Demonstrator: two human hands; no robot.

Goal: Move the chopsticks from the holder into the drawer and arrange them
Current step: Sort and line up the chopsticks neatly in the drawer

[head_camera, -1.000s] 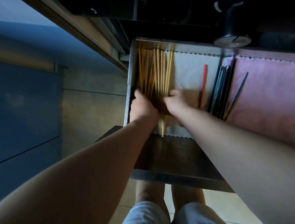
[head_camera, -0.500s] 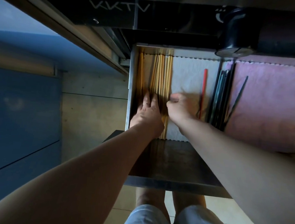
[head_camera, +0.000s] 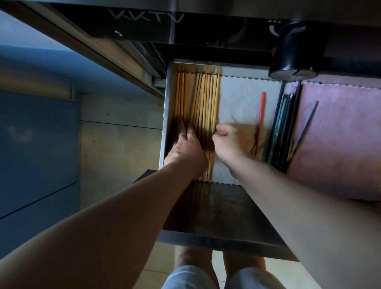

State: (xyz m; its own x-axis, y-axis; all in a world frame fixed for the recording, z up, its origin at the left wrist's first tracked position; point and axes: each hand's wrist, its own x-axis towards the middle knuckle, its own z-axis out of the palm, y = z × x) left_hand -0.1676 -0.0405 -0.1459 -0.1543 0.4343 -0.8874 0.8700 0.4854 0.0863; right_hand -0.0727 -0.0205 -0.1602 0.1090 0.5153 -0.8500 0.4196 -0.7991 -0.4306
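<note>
Inside the drawer [head_camera: 224, 216], our left hand [head_camera: 184, 149] presses straight fingers on the wooden chopsticks [head_camera: 203, 104], which lie lengthwise against the drawer's left wall. Our right hand [head_camera: 228, 143] is curled just beside them; whether it pinches one we cannot tell.

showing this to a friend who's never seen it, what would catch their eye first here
Most likely the row of pale bamboo chopsticks lined up along the left side of the open drawer, with the left hand resting flat on them and the right hand curled at their right edge. Next, the single red chopstick on the white liner mid-drawer, and the pink cloth to the right.
</note>
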